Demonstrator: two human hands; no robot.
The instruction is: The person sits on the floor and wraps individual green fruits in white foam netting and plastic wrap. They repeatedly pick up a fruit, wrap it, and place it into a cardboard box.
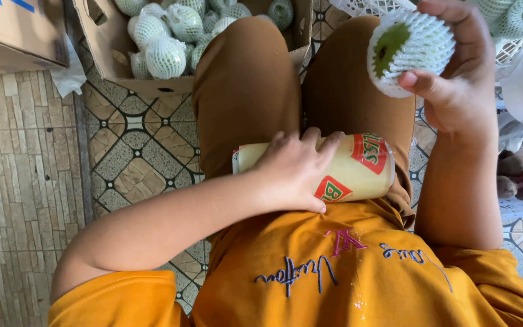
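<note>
Lighting as I see it: bright, even daylight; soft shadows beneath my arms; mild glare upper right; edges slightly curved; focus sharp.

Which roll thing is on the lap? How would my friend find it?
Start at the brown trousers of the seated person. Across the lap, just above the orange shirt, lies a roll under the left hand. It is a pale yellow cylinder with red and green print, unlike the round green fruit in white foam net that the right hand holds up.
</note>
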